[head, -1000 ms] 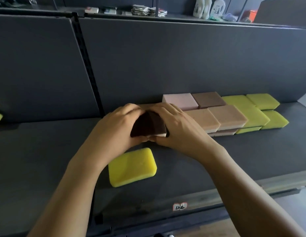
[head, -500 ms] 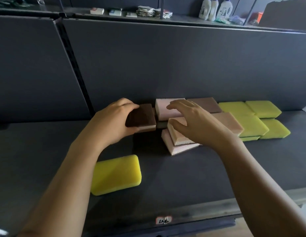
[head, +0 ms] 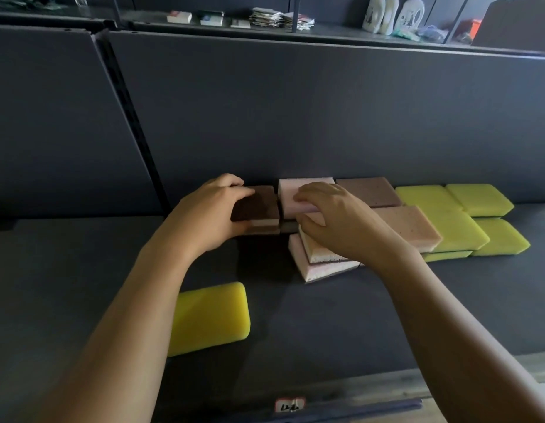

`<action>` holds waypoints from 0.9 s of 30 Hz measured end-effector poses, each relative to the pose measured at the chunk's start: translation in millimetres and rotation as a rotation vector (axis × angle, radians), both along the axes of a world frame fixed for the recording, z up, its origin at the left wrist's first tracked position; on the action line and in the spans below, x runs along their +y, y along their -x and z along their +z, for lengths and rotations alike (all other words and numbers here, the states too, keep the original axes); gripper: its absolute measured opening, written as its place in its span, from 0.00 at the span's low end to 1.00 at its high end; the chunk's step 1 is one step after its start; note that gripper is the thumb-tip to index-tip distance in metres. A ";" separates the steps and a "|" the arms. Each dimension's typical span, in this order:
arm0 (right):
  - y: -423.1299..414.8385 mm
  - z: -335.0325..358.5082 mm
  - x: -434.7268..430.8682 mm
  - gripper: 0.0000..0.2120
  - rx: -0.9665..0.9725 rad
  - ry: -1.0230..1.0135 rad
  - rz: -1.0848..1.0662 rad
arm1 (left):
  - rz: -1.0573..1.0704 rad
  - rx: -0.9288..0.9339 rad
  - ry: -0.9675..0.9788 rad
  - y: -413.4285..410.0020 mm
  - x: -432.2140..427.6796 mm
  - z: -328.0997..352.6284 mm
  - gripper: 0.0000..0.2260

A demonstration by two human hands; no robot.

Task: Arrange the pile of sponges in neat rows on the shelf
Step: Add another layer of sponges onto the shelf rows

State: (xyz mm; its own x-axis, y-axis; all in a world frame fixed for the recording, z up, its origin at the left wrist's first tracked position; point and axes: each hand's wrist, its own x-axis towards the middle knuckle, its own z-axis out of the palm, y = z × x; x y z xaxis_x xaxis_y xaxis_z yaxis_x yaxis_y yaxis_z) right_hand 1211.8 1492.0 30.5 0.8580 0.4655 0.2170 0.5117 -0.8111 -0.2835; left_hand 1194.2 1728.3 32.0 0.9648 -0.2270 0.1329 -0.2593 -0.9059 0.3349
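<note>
My left hand point(head: 210, 215) grips a dark brown sponge point(head: 259, 206) at the back of the dark shelf point(head: 295, 315), on top of another sponge. My right hand point(head: 335, 221) lies on a skewed stack of pink sponges point(head: 320, 264), fingers touching the pink sponge point(head: 288, 196) behind it. To the right sit a brown sponge point(head: 368, 192), a tan sponge point(head: 408, 225) and several yellow-green sponges point(head: 478, 199) in rows. One loose yellow sponge point(head: 213, 315) lies near the front, under my left forearm.
A grey back panel point(head: 295, 111) closes the shelf behind the sponges, with an upright post point(head: 127, 117) at left. Above it, an upper shelf holds white bottles point(head: 390, 13) and small packets point(head: 280, 18). A label point(head: 289, 404) marks the shelf's front edge.
My hands separated: the left carried the dark brown sponge back and left against the panel, the right moved onto the pink stack, which is skewed. The view shifted slightly.
</note>
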 end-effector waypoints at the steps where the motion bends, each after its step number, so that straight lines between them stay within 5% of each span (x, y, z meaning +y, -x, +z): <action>1: -0.4 0.0 0.3 0.18 0.000 0.000 -0.001 | -0.001 0.001 -0.004 -0.4 -0.4 0.0 0.26; 27: -2.6 -2.0 0.6 0.18 0.022 -0.013 0.004 | -0.049 -0.176 0.007 -1.9 -16.0 -5.3 0.18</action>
State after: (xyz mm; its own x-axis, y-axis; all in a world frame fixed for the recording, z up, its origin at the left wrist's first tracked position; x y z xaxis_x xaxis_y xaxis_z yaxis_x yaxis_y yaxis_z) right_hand 1214.4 1492.6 28.5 0.8608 0.4663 0.2040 0.5085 -0.8053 -0.3048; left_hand 1196.1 1712.3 26.6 0.9144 -0.2715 0.3002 -0.3579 -0.8887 0.2864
